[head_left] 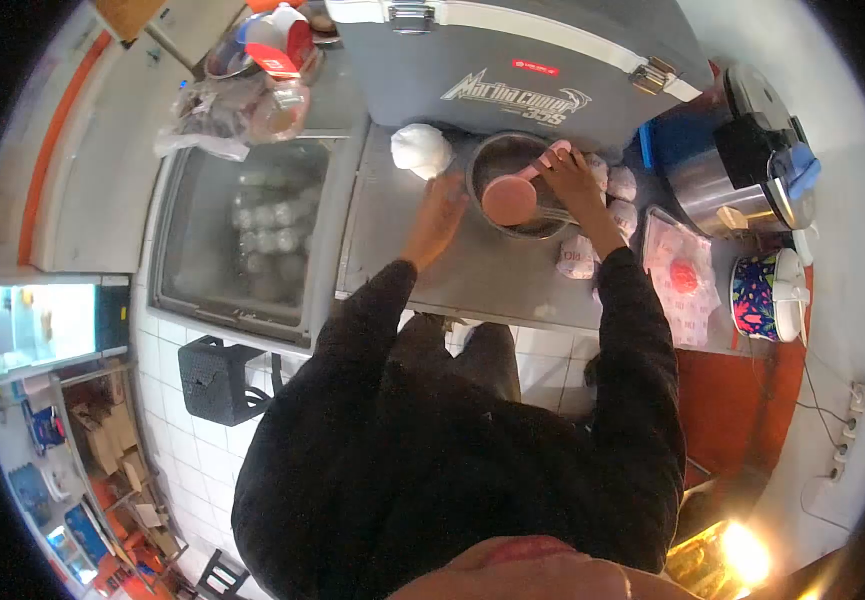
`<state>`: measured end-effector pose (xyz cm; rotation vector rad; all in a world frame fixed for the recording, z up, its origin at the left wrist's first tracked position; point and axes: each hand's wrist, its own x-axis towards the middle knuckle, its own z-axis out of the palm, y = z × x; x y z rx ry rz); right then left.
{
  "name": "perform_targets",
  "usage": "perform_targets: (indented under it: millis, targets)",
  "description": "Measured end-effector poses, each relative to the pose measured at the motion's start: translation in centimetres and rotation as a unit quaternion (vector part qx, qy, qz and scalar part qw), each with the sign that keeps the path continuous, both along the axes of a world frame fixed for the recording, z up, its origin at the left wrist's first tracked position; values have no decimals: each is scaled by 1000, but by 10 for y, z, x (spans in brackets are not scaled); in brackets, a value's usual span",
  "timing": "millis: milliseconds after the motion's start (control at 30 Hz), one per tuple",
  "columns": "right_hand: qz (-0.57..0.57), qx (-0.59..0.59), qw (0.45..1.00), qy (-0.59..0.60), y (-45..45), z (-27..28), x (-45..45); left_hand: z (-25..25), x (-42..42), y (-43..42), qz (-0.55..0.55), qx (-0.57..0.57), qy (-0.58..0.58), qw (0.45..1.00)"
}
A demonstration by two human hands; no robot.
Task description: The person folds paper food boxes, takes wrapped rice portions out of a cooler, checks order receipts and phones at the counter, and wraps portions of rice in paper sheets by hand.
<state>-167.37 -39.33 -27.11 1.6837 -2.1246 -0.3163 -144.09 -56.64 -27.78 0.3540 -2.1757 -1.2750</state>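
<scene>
My right hand point(574, 188) is closed around the handle of a pink scoop point(509, 201). The scoop's round bowl sits over a metal pot point(484, 160), and a metal handle of some utensil shows at the pot's right side. What fills the pot is mostly hidden. My left hand point(437, 218) is beside the pot on its left, its fingers smeared by motion. Just above those fingers lies a white bundle point(420, 150), perhaps a plastic bag. Several paper-wrapped bundles point(577, 257) with red print lie to the right, near my right forearm.
A large grey cooler box point(512, 75) stands behind the pot. On the right are a rice cooker point(742, 180), printed paper point(657, 245) with a red item, and a patterned tub point(760, 295). A glass-topped case point(242, 240) adjoins the metal counter point(377, 235) on the left.
</scene>
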Motion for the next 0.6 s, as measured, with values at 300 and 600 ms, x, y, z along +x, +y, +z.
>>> perform_targets:
  millis: [300,600]
  targets:
    - [-69,61,995,-27,5,-8,17,-14,-37,-2,-64,71,-129,987]
    - [-255,-156,934,-197,81,29,29,13,-16,-50,174,-172,-147,958]
